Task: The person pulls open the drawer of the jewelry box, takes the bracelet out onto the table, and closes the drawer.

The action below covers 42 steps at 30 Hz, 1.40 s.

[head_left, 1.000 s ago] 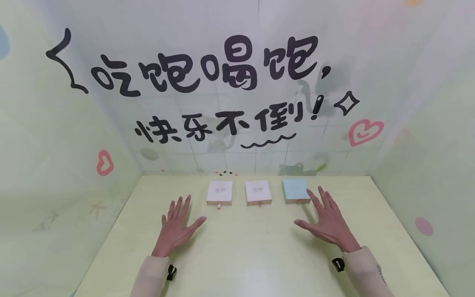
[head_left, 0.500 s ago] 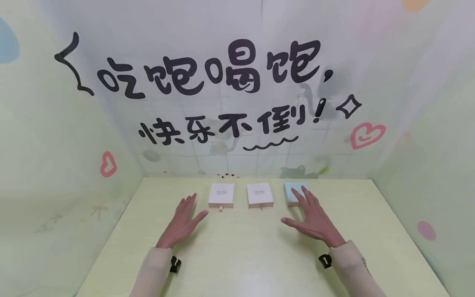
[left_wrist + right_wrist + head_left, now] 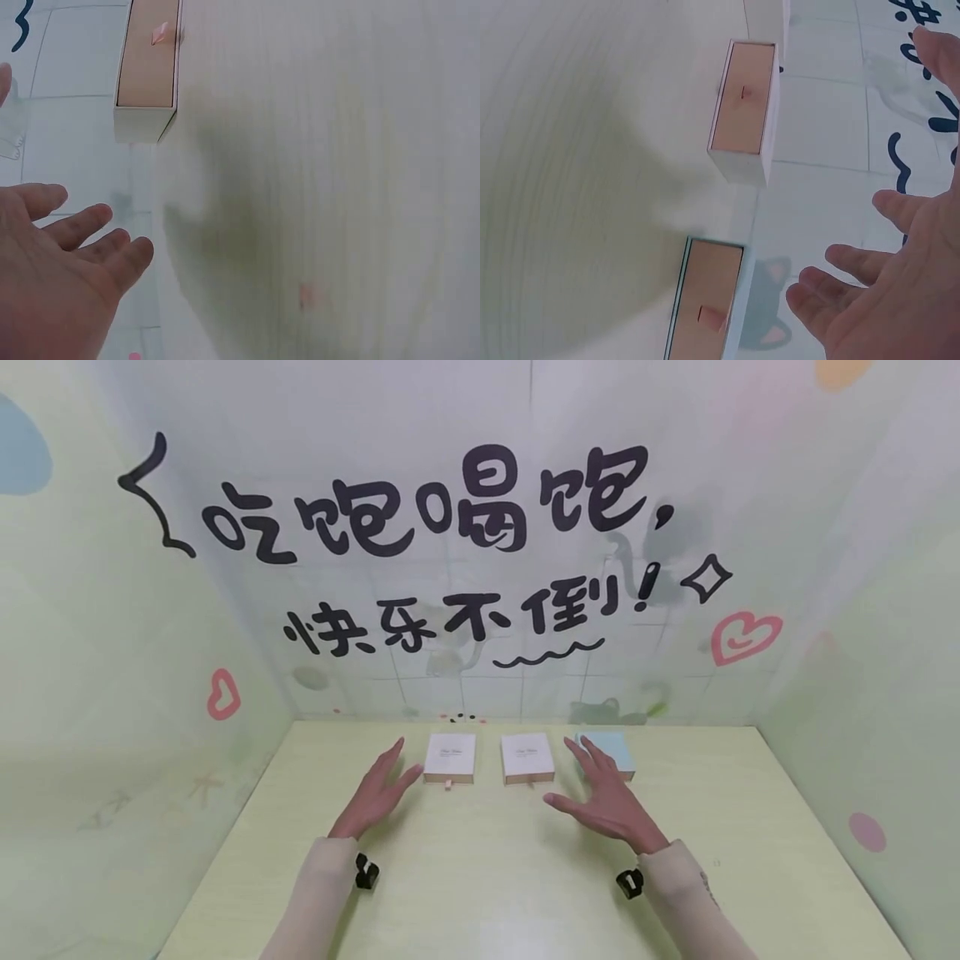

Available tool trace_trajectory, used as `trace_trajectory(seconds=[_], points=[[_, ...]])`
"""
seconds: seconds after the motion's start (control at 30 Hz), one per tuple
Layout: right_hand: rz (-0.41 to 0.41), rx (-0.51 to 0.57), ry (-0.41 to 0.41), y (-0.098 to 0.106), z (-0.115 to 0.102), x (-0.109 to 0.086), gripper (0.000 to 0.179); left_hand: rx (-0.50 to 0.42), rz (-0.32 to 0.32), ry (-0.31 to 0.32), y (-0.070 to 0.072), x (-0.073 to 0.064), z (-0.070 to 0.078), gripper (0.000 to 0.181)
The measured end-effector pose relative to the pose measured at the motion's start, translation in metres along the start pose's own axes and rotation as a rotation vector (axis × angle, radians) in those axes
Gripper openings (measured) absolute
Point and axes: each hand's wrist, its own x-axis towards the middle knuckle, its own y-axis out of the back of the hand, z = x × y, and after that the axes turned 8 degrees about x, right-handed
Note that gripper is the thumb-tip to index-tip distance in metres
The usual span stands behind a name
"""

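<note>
R hand (image 3: 606, 799) has swung in front of the light-blue drawer box (image 3: 615, 748), just R of lower ctr, & L hand (image 3: 377, 792) is nearer the leftmost white drawer box (image 3: 450, 755), lower ctr, both apart w/ fingers spread, so nothing's gripped yet.

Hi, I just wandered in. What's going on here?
A person has both hands out over a table. In a row near its back edge lie a left white box, a middle white box and a blue box. The left hand is beside the left white box; the right hand hovers by the blue box, hiding part of it from the head camera. Neither hand holds anything.
</note>
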Motion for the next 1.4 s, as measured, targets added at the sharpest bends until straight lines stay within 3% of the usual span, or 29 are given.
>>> trace_trajectory(seconds=[0.27, 0.57, 0.9, 1.07, 1.4], points=[[-0.028, 0.111, -0.052, -0.015, -0.005, 0.007, 0.096, -0.162, 0.004, 0.039, -0.005, 0.017, 0.002, 0.086], [-0.024, 0.214, -0.021, -0.035, -0.019, 0.014, 0.088, -0.281, 0.058, 0.098, -0.007, 0.040, 0.005, 0.070], [0.014, 0.332, -0.019, -0.061, -0.038, 0.031, 0.076, -0.436, 0.015, 0.105, -0.008, 0.060, 0.004, 0.066], [0.044, 0.400, -0.046, -0.076, -0.047, 0.040, 0.069, -0.450, -0.002, 0.106, -0.008, 0.071, 0.007, 0.061], [0.105, 0.458, -0.093, -0.108, -0.061, 0.056, 0.058, -0.388, -0.020, 0.111, -0.013, 0.091, 0.010, 0.054]])
